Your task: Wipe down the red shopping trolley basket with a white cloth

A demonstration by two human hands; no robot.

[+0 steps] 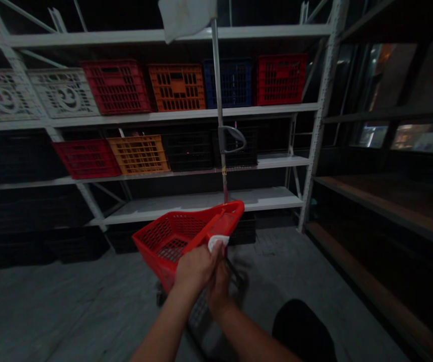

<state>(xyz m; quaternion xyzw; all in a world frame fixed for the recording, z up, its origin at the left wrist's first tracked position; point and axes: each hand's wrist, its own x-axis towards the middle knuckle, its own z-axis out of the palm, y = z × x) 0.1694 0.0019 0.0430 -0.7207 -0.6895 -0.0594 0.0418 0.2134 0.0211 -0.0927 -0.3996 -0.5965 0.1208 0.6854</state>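
A red plastic shopping cart (pixel 156 254) with a perforated basket stands at an angle in front of me. My left hand (pixel 194 266) is closed over its handle, close to a white piece (pixel 218 241) at the handle. Just right of it, my right hand (pixel 220 284) is also closed at the handle, its fingers partly hidden by the left hand. The basket's visible inside shows only the mesh bottom. A tall metal pole (pixel 219 90) with a grey loop (pixel 234 140) rises from behind the cart's rim, topped by a pale sheet (pixel 186 17).
White metal shelving (pixel 186 114) spans the far side, holding red, orange, blue, white and dark crates. Brown-edged dark shelves (pixel 385 201) run along the right. Grey concrete floor (pixel 69 306) lies around the cart. A dark rounded shape (pixel 302 329) is at the bottom right.
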